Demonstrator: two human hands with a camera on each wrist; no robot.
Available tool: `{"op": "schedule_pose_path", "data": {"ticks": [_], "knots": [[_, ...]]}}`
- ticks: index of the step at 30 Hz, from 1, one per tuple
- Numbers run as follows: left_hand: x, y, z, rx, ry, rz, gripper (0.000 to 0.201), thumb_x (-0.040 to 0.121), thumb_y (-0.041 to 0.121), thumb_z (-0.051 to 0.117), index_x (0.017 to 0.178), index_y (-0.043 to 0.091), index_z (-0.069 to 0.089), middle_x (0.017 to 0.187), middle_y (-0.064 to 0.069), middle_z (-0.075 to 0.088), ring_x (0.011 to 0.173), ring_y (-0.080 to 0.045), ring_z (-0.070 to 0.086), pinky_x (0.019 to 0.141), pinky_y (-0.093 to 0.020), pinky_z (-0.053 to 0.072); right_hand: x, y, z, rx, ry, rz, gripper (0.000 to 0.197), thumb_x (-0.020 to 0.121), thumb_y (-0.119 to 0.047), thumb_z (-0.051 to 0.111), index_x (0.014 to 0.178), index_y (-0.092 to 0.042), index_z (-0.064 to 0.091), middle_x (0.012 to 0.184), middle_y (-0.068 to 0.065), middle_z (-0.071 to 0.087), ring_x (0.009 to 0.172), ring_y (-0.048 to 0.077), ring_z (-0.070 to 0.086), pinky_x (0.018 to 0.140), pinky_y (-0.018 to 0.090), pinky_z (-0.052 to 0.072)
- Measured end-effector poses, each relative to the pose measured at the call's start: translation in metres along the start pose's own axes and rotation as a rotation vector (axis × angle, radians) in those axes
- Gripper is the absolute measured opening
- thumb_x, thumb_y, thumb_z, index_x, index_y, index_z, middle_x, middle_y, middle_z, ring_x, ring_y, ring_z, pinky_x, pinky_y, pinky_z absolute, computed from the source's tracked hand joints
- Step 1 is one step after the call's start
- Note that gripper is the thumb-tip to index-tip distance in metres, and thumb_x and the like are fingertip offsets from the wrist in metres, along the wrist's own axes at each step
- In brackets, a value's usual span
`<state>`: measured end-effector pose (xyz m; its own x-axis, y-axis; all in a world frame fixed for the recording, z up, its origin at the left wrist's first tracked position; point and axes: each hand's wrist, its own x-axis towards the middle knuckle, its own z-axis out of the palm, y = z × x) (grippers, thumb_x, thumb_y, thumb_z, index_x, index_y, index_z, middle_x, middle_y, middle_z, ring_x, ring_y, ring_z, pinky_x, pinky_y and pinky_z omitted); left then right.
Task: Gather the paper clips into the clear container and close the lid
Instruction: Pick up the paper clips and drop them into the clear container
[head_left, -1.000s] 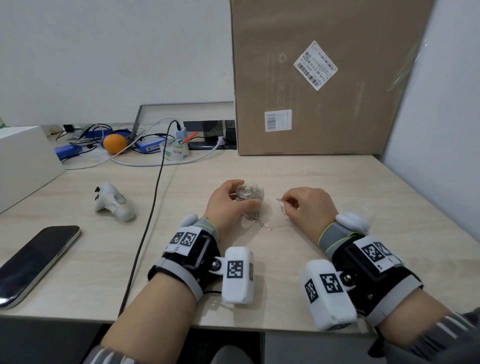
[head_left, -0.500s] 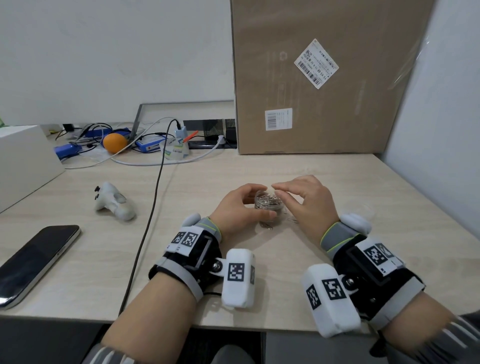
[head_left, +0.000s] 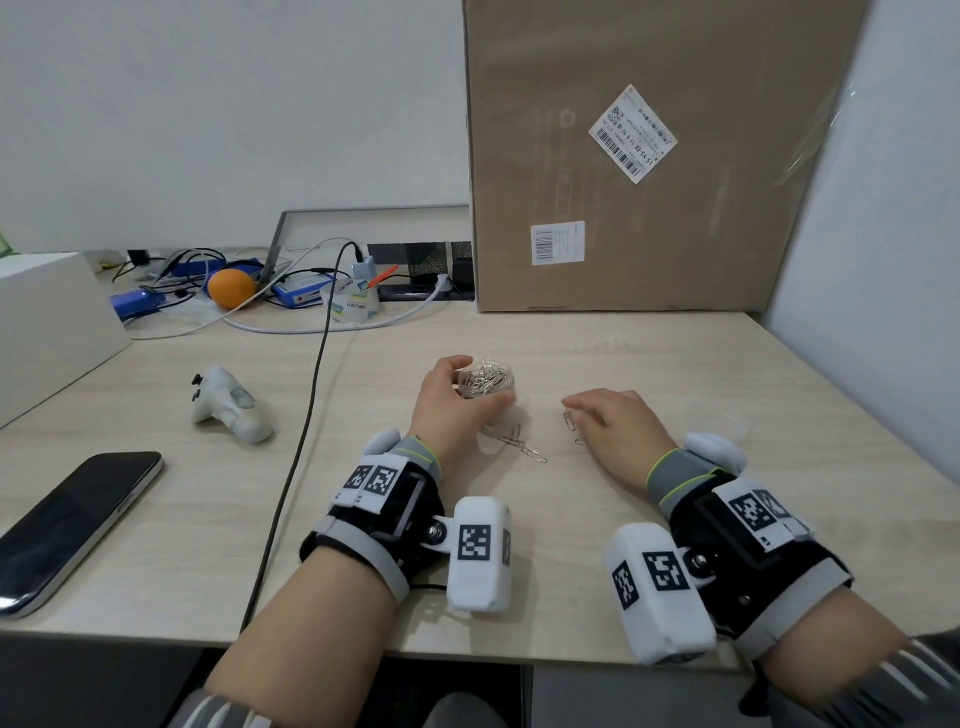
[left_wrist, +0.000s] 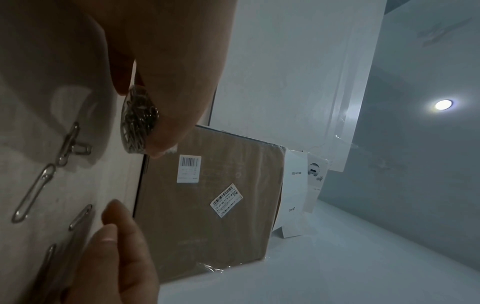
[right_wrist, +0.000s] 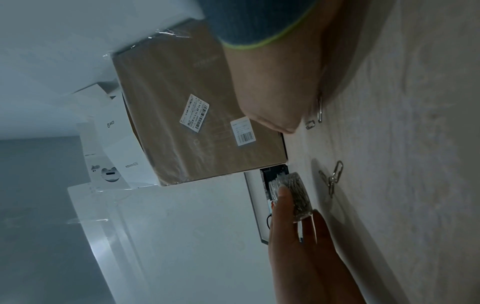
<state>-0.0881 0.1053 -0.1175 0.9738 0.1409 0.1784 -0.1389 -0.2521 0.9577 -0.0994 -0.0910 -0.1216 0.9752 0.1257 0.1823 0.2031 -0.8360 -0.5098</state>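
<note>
clear container (head_left: 485, 383) of paper clips sits gripped in the left hand (head_left: 451, 402); right hand (head_left: 615, 423) rests flat, fingers relaxed.

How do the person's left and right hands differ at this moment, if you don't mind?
The left hand curls around the clear container of paper clips; the right hand holds nothing. The left is raised on the container; the right lies flat by a loose clip. Both wear wrist rigs.

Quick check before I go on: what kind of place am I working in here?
Most likely an office or lab desk, not a home kitchen or workshop. A light wood desk carries a phone, a white game-style controller and a tangle of cables and chargers, with a large cardboard box against the wall.
</note>
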Motion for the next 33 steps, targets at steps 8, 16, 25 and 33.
{"op": "schedule_pose_path", "data": {"ticks": [8, 16, 25, 33], "knots": [[0.0, 0.0, 0.001, 0.005, -0.004, -0.007, 0.075, 0.061, 0.031, 0.083, 0.128, 0.019, 0.05, 0.122, -0.003, 0.057, 0.1, -0.016, 0.062, 0.093, -0.038, 0.051, -0.005, -0.006, -0.005, 0.051, -0.013, -0.045, 0.017, 0.084, -0.02, 0.059, 0.093, -0.024, 0.074, 0.101, -0.003, 0.073, 0.099, 0.015, 0.061, 0.089, 0.026, 0.044], [0.0, 0.0, 0.002, 0.024, -0.062, 0.013, 0.07, 0.06, 0.035, 0.081, 0.123, 0.026, 0.054, 0.123, -0.006, 0.055, 0.103, -0.014, 0.061, 0.093, -0.034, 0.052, -0.007, -0.009, -0.008, 0.069, 0.044, -0.026, 0.01, 0.079, -0.017, 0.066, 0.079, -0.025, 0.073, 0.084, -0.005, 0.072, 0.086, 0.014, 0.063, 0.083, 0.03, 0.049], [0.002, -0.002, 0.001, 0.055, -0.066, 0.015, 0.067, 0.061, 0.032, 0.082, 0.122, 0.024, 0.055, 0.122, -0.007, 0.056, 0.103, -0.014, 0.06, 0.095, -0.035, 0.051, -0.007, -0.012, -0.013, -0.073, 0.017, -0.066, 0.024, 0.085, -0.007, 0.054, 0.104, -0.017, 0.066, 0.099, -0.001, 0.069, 0.097, 0.02, 0.06, 0.081, 0.03, 0.045], [0.001, -0.001, 0.002, 0.074, -0.051, 0.031, 0.07, 0.054, 0.04, 0.076, 0.119, 0.026, 0.056, 0.121, -0.006, 0.058, 0.105, -0.015, 0.059, 0.097, -0.037, 0.049, -0.005, -0.008, -0.01, -0.022, 0.027, -0.04, 0.011, 0.088, -0.011, 0.055, 0.096, -0.014, 0.063, 0.086, -0.002, 0.053, 0.085, 0.018, 0.05, 0.077, 0.032, 0.04]]}}
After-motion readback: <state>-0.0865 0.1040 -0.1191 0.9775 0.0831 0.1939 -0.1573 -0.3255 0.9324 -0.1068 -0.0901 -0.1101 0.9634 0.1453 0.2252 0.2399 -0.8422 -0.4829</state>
